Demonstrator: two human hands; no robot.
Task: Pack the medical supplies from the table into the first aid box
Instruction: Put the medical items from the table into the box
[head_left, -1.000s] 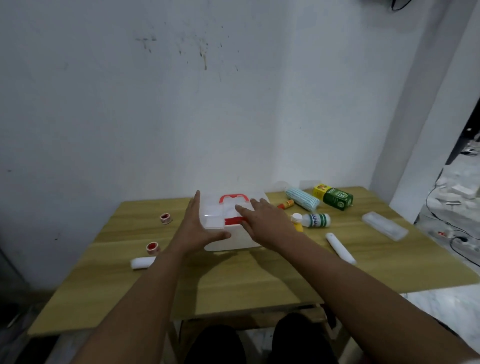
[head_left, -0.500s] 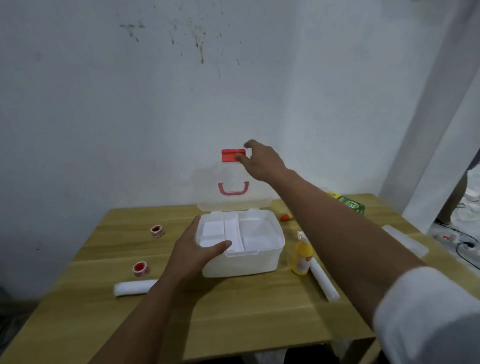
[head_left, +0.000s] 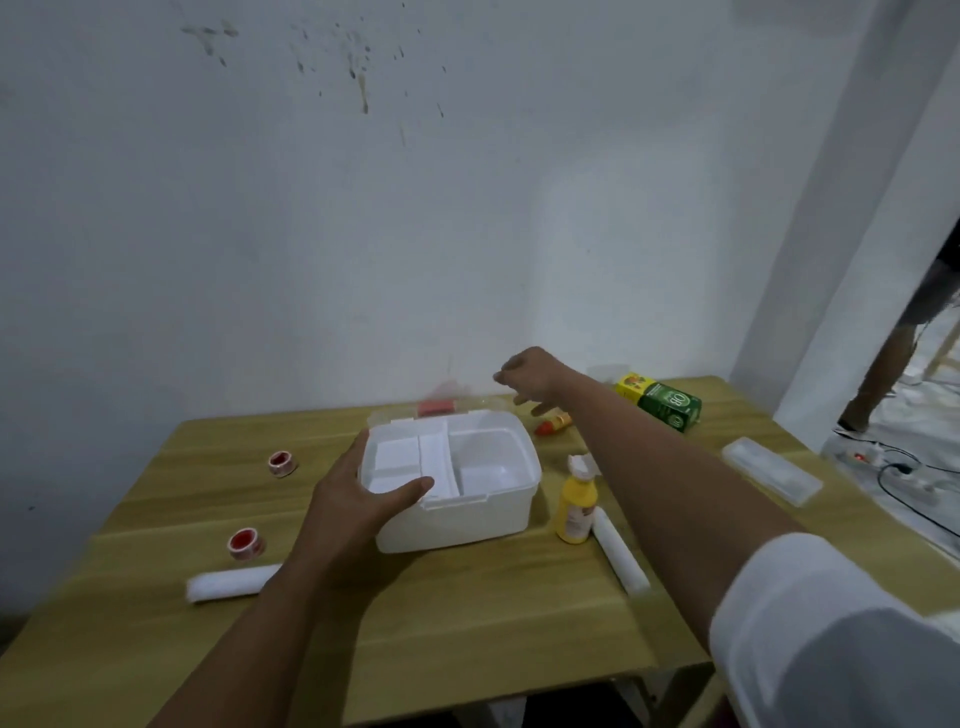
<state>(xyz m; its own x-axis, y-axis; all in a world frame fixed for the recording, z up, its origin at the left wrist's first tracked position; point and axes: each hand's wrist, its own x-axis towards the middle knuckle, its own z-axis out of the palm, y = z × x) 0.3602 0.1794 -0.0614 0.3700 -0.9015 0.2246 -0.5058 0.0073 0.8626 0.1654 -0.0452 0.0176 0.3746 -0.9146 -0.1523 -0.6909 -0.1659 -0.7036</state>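
At frame center an open white first aid box (head_left: 452, 483) sits on a wooden tabletop (head_left: 467, 613), the left hand (head_left: 358, 499) gripping its near-left corner, the right hand (head_left: 530, 376) raised empty behind it, a yellow bottle (head_left: 575, 506) standing just right.

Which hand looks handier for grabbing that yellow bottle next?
Probably the right hand: it's free, on the yellow bottle's side. The left hand grips the first aid box, steadying it.
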